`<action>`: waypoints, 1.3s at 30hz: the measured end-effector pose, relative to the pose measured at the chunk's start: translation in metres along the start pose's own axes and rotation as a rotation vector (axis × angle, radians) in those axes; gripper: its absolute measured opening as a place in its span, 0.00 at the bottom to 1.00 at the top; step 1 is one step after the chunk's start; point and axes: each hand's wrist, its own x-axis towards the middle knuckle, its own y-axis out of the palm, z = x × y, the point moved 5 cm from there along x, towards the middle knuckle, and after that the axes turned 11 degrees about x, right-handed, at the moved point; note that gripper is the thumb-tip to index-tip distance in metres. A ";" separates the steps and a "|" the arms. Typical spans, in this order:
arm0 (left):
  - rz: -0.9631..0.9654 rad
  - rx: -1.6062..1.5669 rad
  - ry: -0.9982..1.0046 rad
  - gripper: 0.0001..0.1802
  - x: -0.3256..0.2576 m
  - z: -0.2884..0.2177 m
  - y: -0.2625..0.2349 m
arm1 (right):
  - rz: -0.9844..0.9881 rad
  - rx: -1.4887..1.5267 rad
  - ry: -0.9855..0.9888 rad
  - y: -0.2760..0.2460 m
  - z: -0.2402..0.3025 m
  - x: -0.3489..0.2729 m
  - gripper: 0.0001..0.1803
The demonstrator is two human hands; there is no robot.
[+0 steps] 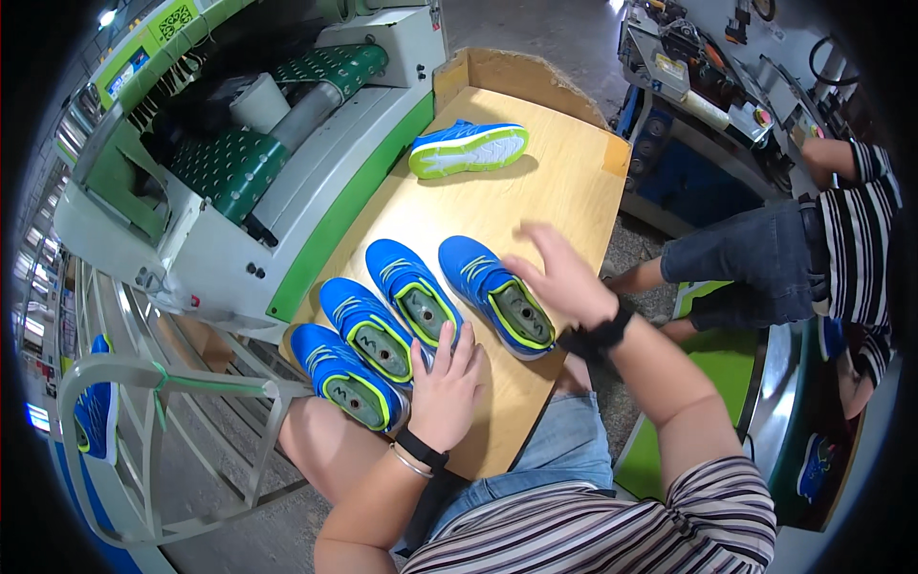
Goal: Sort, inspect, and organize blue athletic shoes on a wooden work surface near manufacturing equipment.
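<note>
Blue sneakers with lime-green collars and grey-green insoles stand in a slanting row on the wooden tabletop (550, 182): the leftmost shoe (320, 352), a second shoe (346, 304), a third shoe (390, 260) and a rightmost shoe (469, 263) set slightly apart. My left hand (448, 392) lies at the heels of the second and third shoes, fingers stretched out and partly covering them. Beside the rightmost shoe is my right hand (564, 277), fingers apart and a little blurred, with nothing visible in it. Farther back, another blue shoe (469, 148) rests on its side, showing its white and lime sole.
A machine (316, 182) with a green dotted conveyor belt (239, 167) borders the table's left side. A cardboard piece (535, 72) stands along the far edge. At left is a grey metal rack (172, 383). Another person (755, 249) in striped clothing works at right near a machine (708, 96).
</note>
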 end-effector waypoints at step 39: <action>-0.115 -0.593 -0.045 0.35 0.021 -0.001 -0.061 | -0.598 0.540 0.274 0.001 -0.076 -0.035 0.60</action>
